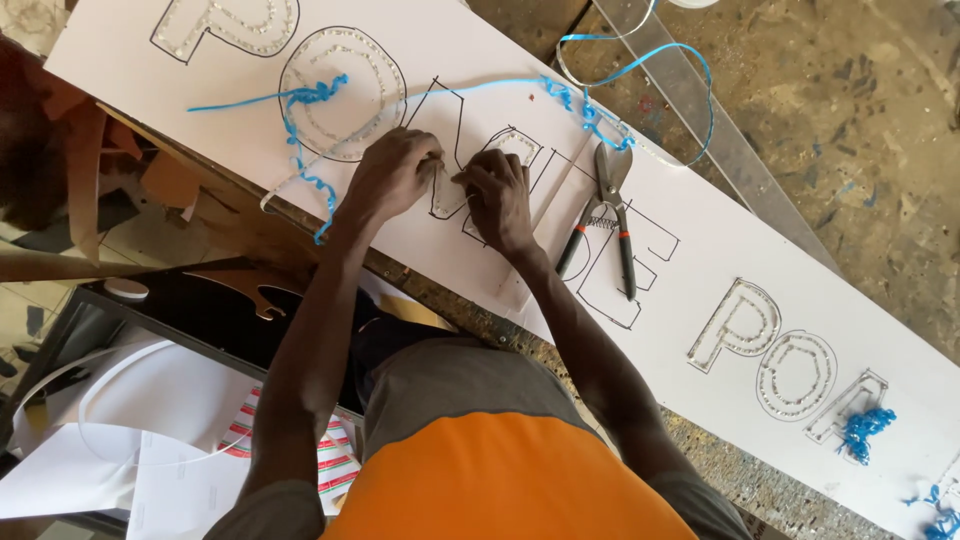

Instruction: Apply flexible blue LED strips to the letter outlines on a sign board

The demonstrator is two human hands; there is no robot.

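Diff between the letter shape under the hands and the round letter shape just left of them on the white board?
The letter shape under the hands is angular and partly covered by the left hand and right hand; the round letter shape lies fully exposed. The round one has a curled blue strip lying across it; I see none on the angular one. Both sit on the white board inside black drawn outlines, with clear rims.
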